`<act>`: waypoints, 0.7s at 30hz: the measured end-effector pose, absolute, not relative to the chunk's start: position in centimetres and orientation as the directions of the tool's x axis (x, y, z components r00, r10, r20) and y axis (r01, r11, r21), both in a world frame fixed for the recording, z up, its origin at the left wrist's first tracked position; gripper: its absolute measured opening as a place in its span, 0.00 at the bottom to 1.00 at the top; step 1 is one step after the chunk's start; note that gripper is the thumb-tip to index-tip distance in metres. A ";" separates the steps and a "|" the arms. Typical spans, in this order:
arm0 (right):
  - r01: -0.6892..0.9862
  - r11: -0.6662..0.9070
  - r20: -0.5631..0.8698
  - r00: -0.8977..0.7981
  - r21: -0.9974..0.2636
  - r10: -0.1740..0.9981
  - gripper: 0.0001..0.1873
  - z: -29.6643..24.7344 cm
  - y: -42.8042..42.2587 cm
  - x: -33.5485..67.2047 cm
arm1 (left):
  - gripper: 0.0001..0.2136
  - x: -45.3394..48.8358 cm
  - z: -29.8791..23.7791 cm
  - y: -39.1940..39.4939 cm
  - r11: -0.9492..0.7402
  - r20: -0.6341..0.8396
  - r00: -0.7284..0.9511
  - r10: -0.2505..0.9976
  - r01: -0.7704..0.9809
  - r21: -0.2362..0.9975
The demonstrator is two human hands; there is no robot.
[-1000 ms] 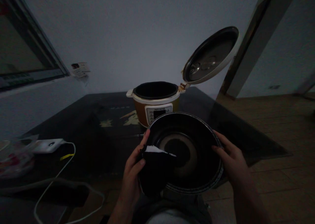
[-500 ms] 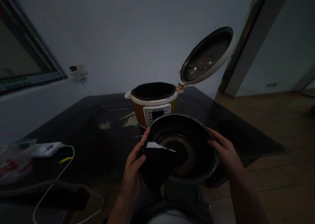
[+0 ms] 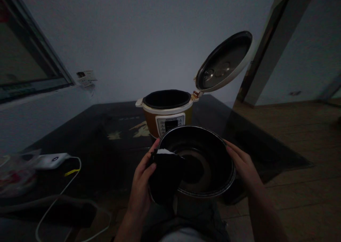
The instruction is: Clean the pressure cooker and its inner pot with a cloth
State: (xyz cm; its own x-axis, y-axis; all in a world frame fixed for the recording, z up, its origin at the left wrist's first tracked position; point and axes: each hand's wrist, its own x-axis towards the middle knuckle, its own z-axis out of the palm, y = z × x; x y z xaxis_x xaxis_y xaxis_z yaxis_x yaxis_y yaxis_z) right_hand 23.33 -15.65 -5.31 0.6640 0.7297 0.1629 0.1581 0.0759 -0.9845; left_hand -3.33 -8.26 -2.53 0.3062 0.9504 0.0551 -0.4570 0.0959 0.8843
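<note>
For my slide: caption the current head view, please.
Left hand, holding a black cloth-like piece, and right hand hold a round black pot before an open-lidded brown-and-white cooker.

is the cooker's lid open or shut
Open: the lid stands raised on its hinge at the right of the cooker, whose dark mouth is uncovered.

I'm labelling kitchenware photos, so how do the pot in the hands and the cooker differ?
The pot is held between the left hand and right hand; the cooker stands on the table.
The pot has a dark, pale-edged rim; the cooker has a white rim.
The pot has no lid attached; the cooker has a hinged lid, raised.
Both are open-topped with dark insides.
</note>
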 end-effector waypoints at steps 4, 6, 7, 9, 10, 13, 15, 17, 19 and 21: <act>0.216 0.086 0.207 0.629 -0.972 0.750 0.27 -5.5 -15.8 23.6 | 0.24 -3.4 -2.3 -8.3 0.088 0.018 0.236 0.971 -0.429 0.899; 0.245 0.089 0.228 0.625 -0.965 0.747 0.27 -5.7 -15.8 23.7 | 0.24 -3.5 -2.4 -8.3 0.036 0.045 0.181 0.982 -0.416 0.909; 0.262 0.088 0.240 0.634 -0.961 0.735 0.27 -5.9 -15.7 23.7 | 0.23 -3.6 -2.4 -8.3 0.007 0.064 0.160 0.985 -0.408 0.913; 0.307 0.073 0.270 0.670 -0.949 0.692 0.28 -6.1 -15.7 23.7 | 0.19 -4.0 -2.5 -8.2 -0.065 0.120 0.116 0.986 -0.394 0.917; 0.341 0.062 0.293 0.687 -0.938 0.664 0.28 -6.0 -15.7 23.7 | 0.17 -4.2 -2.5 -8.1 -0.112 0.153 0.082 0.985 -0.378 0.919; 0.503 0.046 0.433 0.689 -0.863 0.581 0.28 -5.1 -16.2 23.3 | 0.11 -4.7 -1.7 -7.8 -0.297 0.298 -0.036 0.954 -0.267 0.917; 0.633 0.074 0.570 0.633 -0.771 0.524 0.26 -3.4 -16.8 22.5 | 0.09 -4.4 -0.3 -7.6 -0.415 0.417 -0.023 0.909 -0.155 0.896; 0.744 0.135 0.700 0.530 -0.655 0.479 0.23 -1.3 -17.4 21.3 | 0.09 -3.5 1.5 -7.5 -0.501 0.505 0.080 0.859 -0.072 0.863; 0.834 0.213 0.798 0.364 -0.508 0.480 0.25 0.9 -17.8 19.8 | 0.10 -2.1 3.0 -7.5 -0.538 0.533 0.203 0.822 -0.032 0.842; 0.888 0.289 0.826 0.157 -0.358 0.541 0.31 2.5 -17.8 18.5 | 0.13 -0.7 3.9 -7.6 -0.552 0.516 0.374 0.771 -0.013 0.834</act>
State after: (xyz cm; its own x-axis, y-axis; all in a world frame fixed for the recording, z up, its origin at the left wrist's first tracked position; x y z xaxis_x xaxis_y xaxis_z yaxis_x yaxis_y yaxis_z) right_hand 18.52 -17.79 2.47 0.1575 0.5408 0.8263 0.8878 0.2889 -0.3583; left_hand -0.66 -7.61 3.95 0.3736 0.7710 0.5158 -0.0132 -0.5516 0.8340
